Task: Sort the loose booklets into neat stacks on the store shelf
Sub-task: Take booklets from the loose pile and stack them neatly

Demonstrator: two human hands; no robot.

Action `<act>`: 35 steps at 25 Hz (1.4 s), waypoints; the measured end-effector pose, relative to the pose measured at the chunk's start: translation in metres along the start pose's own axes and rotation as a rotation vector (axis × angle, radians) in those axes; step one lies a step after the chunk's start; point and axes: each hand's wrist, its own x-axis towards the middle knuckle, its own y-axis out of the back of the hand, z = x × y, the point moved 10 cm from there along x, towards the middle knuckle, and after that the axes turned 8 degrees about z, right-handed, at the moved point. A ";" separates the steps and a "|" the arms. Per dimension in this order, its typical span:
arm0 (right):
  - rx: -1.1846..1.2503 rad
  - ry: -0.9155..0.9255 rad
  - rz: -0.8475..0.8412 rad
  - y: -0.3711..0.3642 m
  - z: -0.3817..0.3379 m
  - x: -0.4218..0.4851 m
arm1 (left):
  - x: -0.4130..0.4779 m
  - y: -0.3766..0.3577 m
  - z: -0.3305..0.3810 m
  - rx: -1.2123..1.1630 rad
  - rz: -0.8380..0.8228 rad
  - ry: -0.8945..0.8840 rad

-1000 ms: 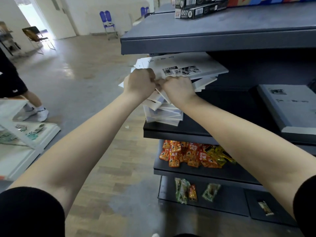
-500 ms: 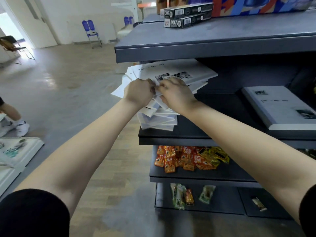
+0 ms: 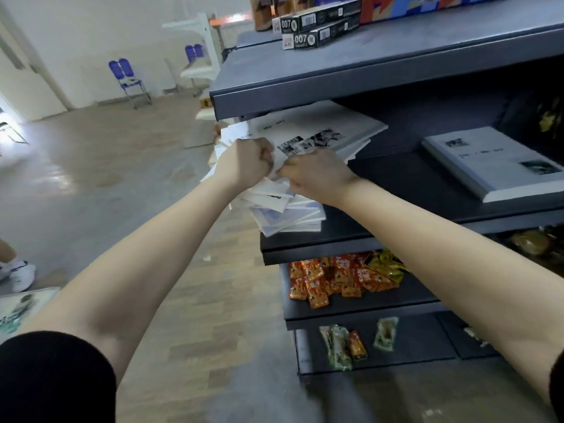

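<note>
A messy pile of white booklets (image 3: pixel 317 129) sits at the left end of the dark middle shelf (image 3: pixel 396 184), its sheets fanned out and overhanging the shelf's corner. My left hand (image 3: pixel 244 161) is fisted on the pile's near left edge. My right hand (image 3: pixel 314 175) grips the near edge beside it, knuckles almost touching the left hand. Lower booklets (image 3: pixel 290 218) splay out under both hands. A neat stack of booklets (image 3: pixel 494 163) lies flat further right on the same shelf.
The upper shelf (image 3: pixel 381 65) hangs close above the pile and carries black 007 boxes (image 3: pixel 317 29). Orange snack packets (image 3: pixel 335 279) fill the shelf below. A person's white shoe (image 3: pixel 18 273) is at the left on the floor; blue chairs (image 3: pixel 128 80) stand far back.
The view has swung left and down a little. Both hands stay clamped on the pile's near edge, and the fanned booklets have shifted slightly under them.
</note>
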 end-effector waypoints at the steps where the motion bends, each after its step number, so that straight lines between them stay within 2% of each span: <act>1: 0.046 0.017 0.007 0.006 -0.001 -0.009 | 0.003 -0.005 0.010 -0.011 -0.008 -0.049; 3: 0.139 0.069 0.078 0.021 -0.003 -0.032 | 0.012 -0.018 0.033 -0.040 -0.039 -0.136; 6: 0.283 0.098 0.155 0.032 0.001 -0.074 | 0.023 -0.048 0.078 -0.209 -0.183 -0.248; 8: 0.344 0.061 0.153 0.031 0.011 -0.099 | 0.018 -0.059 0.123 -0.243 -0.227 -0.450; 10: 0.346 0.000 0.198 0.034 0.030 -0.119 | 0.009 -0.076 0.158 -0.173 -0.311 -0.637; 12: 0.284 -0.077 0.281 0.040 0.056 -0.135 | 0.009 -0.092 0.177 -0.047 -0.359 -0.720; 14: 0.218 -0.193 0.330 0.037 0.084 -0.149 | 0.015 -0.099 0.181 0.016 -0.318 -0.754; 16: 0.174 -0.338 0.321 0.034 0.112 -0.162 | 0.024 -0.098 0.172 0.028 -0.288 -0.698; 18: 0.174 -0.403 0.214 0.023 0.129 -0.167 | 0.029 -0.101 0.154 0.103 -0.299 -0.605; 21: 0.277 -0.371 0.047 0.004 0.121 -0.161 | 0.031 -0.099 0.135 0.166 -0.321 -0.488; 24: 0.306 -0.245 -0.011 -0.002 0.084 -0.143 | 0.042 -0.099 0.123 0.166 -0.298 -0.417; 27: 0.174 -0.070 0.100 0.004 0.049 -0.121 | 0.049 -0.099 0.107 0.216 -0.314 -0.325; 30: 0.175 0.029 0.252 0.013 0.036 -0.108 | 0.053 -0.098 0.092 0.210 -0.303 -0.294; 32: 0.171 -0.020 0.261 0.011 0.050 -0.105 | 0.057 -0.094 0.077 0.187 -0.303 -0.262; 35: 0.239 -0.340 0.136 -0.010 0.107 -0.111 | 0.052 -0.088 0.050 0.222 -0.379 -0.241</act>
